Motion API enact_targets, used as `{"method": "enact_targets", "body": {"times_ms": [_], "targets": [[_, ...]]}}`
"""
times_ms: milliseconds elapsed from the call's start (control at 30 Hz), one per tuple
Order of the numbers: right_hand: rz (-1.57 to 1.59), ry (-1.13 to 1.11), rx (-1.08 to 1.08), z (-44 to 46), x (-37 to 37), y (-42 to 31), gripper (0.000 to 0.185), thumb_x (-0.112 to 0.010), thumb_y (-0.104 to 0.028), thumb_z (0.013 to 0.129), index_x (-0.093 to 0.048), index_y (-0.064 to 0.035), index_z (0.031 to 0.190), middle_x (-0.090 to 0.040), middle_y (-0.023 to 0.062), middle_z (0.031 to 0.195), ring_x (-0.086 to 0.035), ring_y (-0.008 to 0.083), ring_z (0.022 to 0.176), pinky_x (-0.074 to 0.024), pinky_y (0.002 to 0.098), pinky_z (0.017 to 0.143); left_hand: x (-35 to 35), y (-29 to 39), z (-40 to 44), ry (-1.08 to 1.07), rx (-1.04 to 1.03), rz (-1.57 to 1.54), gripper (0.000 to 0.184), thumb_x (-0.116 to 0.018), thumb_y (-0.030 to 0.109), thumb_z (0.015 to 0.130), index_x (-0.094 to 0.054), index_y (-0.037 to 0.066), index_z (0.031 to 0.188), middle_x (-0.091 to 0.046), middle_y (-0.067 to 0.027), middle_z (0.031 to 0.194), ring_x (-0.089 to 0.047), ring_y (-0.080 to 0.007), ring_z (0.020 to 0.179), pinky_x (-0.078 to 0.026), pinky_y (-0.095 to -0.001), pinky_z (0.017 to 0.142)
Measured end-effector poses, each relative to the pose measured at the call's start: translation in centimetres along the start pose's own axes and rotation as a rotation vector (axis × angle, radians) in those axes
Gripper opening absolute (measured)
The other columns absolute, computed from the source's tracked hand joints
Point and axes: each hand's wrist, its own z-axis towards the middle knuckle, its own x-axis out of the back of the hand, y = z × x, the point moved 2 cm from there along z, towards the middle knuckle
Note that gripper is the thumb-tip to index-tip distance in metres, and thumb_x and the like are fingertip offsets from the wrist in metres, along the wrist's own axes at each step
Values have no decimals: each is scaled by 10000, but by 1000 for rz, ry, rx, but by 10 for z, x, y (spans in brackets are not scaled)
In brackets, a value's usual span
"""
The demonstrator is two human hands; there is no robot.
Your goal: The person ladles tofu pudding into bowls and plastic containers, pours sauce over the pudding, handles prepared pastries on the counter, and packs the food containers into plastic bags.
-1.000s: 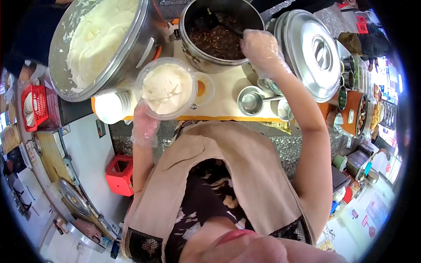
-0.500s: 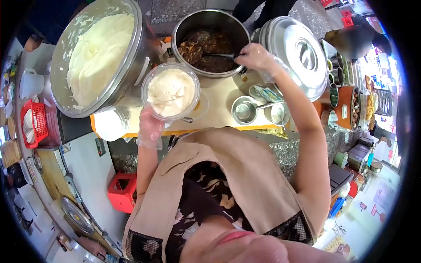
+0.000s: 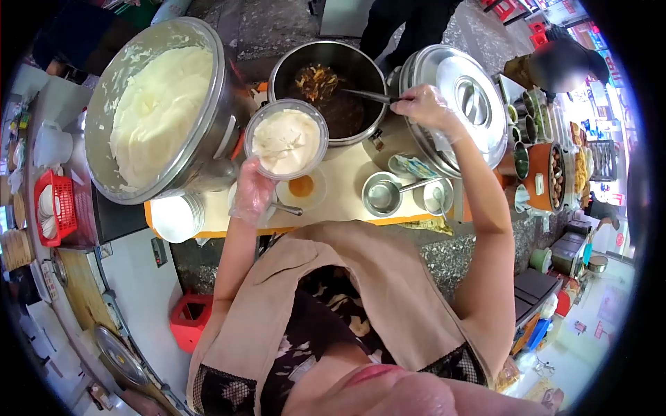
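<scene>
My left hand [image 3: 254,188], in a clear plastic glove, grips a clear plastic bowl [image 3: 325,132] holding a smooth white, pudding-like food [image 3: 286,141]. The bowl is at the near left side of a deep metal pot [image 3: 378,114] of dark brown broth. My right hand [image 3: 428,109], also gloved, is closed round the dark handle of a ladle [image 3: 368,95]. Brown shredded pieces [image 3: 317,83] are heaped at the ladle's far end, over the broth; they hide its scoop.
At left stands a large metal tub [image 3: 222,90] of white food. A round metal lid [image 3: 451,69] lies right of the pot. Nearer are a small saucepan [image 3: 381,194], a cup [image 3: 437,197] and stacked white plates [image 3: 177,218]. Someone's dark-trousered legs [image 3: 409,28] are beyond the table.
The ladle has come up with shredded pieces heaped on it, and my right hand has shifted slightly right. My left hand has moved the bowl a little to the right.
</scene>
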Motion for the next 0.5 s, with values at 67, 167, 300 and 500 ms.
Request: {"method": "enact_targets", "body": {"times_ms": [67,167,300,500], "targets": [[-45,-23,-56,4,12,9,356,-667,-342,703,-703,-26,863,-659,193,774,-641,314,739,-498,369,727,-4,-4,9,36,4,9,562,-537,209,839,-378,-63,1304,-494,-193,1291,-524,-299,1169,-477,-401,964],[-82,43,-74,-6,36,3,358,-679,-350,696,-703,-22,839,-655,192,760,-648,286,738,-498,364,724,-8,-10,21,47,-18,27,545,-526,226,851,-386,-50,1300,-502,-176,1280,-548,-282,1136,-496,-379,937],[-33,49,-63,-15,67,-3,341,-690,-307,721,-691,22,814,-591,114,619,-569,172,584,-445,311,574,-16,-16,31,53,7,12,529,-517,237,861,-396,-36,1297,-496,-164,1288,-535,-268,1150,-477,-379,956],[-120,17,52,-35,99,-22,287,-663,-254,759,-679,31,794,-524,50,544,-491,105,526,-392,281,500,-17,-18,35,74,-14,36,508,-505,252,904,-379,-19,1314,-481,-149,1301,-497,-254,1185,-424,-401,1006]]}}
